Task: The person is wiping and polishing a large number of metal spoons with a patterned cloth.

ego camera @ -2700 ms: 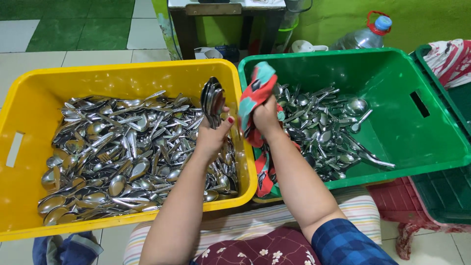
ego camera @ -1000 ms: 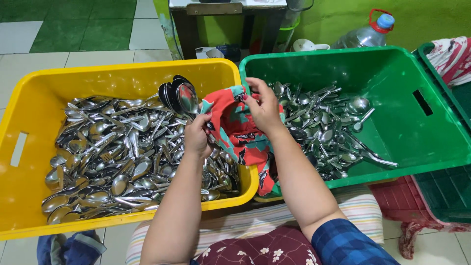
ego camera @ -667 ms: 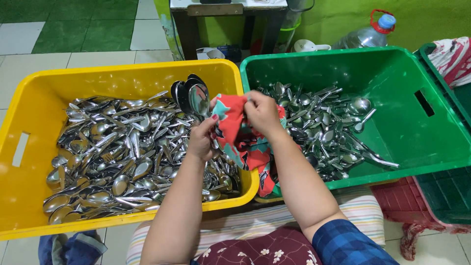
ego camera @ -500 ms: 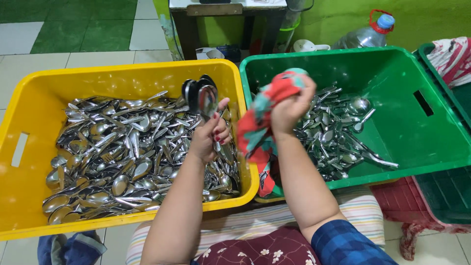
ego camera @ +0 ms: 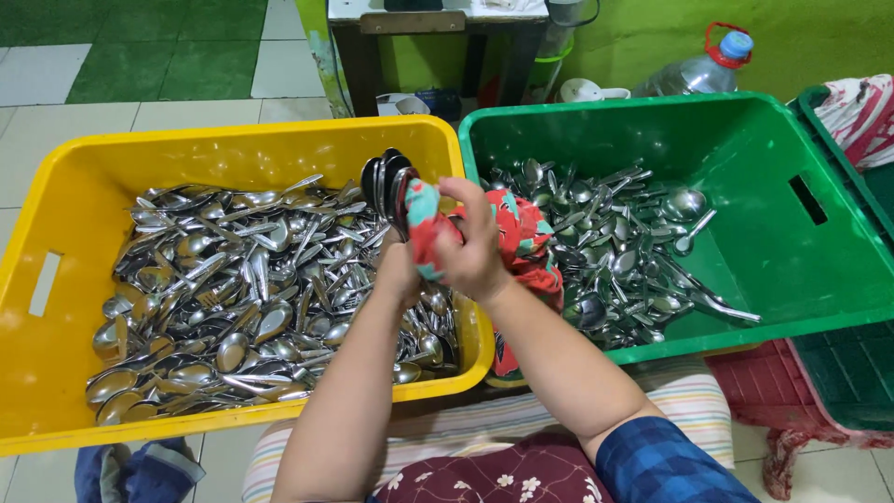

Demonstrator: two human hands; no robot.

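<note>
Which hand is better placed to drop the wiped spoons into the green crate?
Probably left: the left hand already grips the spoon bunch, while the right hand is wrapped in the cloth beside the green crate.

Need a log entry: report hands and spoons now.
Left hand grips spoon bundle. Right hand presses cloth on it. Nothing obstructing.

- Looks like the back area of an eatery or catering kitchen, a dishwashing corner set up on the floor.
- Shown by a yellow crate [ego camera: 56,242] heaped with metal spoons [ego camera: 233,298] and a green crate [ego camera: 792,270] holding more cutlery.
- Tiled floor [ego camera: 186,65] in green and white, bright green wall [ego camera: 819,37].
- Large water bottle [ego camera: 698,70] standing behind the crates.
</note>
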